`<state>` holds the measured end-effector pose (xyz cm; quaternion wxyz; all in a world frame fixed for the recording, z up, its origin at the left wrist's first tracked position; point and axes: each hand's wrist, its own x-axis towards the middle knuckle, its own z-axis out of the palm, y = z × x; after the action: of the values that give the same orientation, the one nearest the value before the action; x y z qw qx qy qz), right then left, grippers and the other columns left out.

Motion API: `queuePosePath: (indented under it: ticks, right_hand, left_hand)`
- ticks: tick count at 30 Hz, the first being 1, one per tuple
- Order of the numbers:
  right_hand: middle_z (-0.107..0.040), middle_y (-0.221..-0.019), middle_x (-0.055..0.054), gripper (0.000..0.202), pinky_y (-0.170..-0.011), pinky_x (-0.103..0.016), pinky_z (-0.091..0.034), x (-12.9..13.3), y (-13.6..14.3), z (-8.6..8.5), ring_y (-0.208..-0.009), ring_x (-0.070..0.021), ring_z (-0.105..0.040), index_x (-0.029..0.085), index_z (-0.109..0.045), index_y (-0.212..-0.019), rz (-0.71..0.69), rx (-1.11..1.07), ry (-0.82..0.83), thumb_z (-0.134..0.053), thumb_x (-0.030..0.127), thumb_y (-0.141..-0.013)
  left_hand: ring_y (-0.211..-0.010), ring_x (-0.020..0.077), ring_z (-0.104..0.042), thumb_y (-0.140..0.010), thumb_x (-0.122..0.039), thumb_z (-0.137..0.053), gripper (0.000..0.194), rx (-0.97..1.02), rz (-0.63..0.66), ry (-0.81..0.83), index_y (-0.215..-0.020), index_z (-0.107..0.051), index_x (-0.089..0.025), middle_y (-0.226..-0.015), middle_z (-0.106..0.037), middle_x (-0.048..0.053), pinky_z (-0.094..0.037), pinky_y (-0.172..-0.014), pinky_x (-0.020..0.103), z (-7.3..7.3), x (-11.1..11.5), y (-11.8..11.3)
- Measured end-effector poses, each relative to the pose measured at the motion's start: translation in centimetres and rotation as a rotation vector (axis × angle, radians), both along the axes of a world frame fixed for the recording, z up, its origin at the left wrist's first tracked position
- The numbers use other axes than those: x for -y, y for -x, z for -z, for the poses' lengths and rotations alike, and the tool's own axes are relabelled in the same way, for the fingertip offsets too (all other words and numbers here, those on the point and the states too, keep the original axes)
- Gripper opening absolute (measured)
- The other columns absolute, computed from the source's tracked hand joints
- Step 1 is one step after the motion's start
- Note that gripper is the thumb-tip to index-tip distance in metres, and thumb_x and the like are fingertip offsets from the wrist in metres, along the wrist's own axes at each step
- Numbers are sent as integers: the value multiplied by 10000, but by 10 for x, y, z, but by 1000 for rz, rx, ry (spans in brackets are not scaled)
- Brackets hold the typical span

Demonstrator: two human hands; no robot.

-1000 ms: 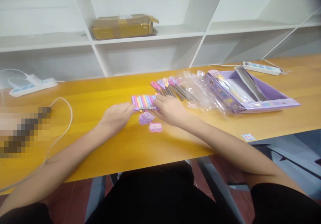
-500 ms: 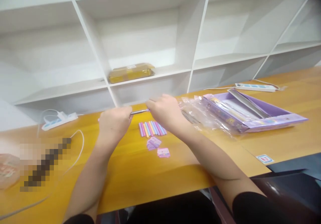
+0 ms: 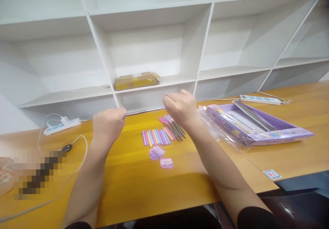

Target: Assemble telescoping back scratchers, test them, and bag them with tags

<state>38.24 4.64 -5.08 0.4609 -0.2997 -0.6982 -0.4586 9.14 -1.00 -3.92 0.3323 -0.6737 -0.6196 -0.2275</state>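
Rod (image 3: 145, 111), thin and metallic, stretches between the left hand (image 3: 109, 123) and the right hand (image 3: 181, 107); its long axis runs crosswise, the right end slightly higher in my view; I see the fingers of each hand curled tight around one end, though the knuckles hide the exact grip from me; neither hand is nearer, so I judge that line from fist to fist to be the relation that counts; I take the rod to be raised off the table (image 3: 144, 194); nearer the body lie a row of coloured tubes (image 3: 155, 137) and two piles of cards (image 3: 156, 152); some long-handled scratchers (image 3: 177, 131) lie just right of the tubes, closer to the right hand; an open box (image 3: 280, 138) sits farther right.
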Motion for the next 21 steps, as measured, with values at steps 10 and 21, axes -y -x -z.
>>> queuePosePath:
  ticks: [10,21]
  right_hand:
    - [-495,-591,7,498,-688,-353,-249,-37,-86,-9,-583,-167,-231,213,-387,-645,32,-114,151,-532,126,-1114]
    - [-553,-632,-21,420,-732,-351,-316,-62,-185,5,-611,-189,-367,232,-384,-655,190,-244,446,-561,124,-1019]
  left_hand:
    - [-636,187,-244,-1029,-254,-553,505,83,47,-146,-580,-330,-191,-600,-303,29,-150,-648,359,-16,-20,67]
    - [-660,203,-319,-1022,-223,-552,559,129,-201,-93,-492,-379,-198,-589,-383,43,-199,-656,340,-24,-36,153]
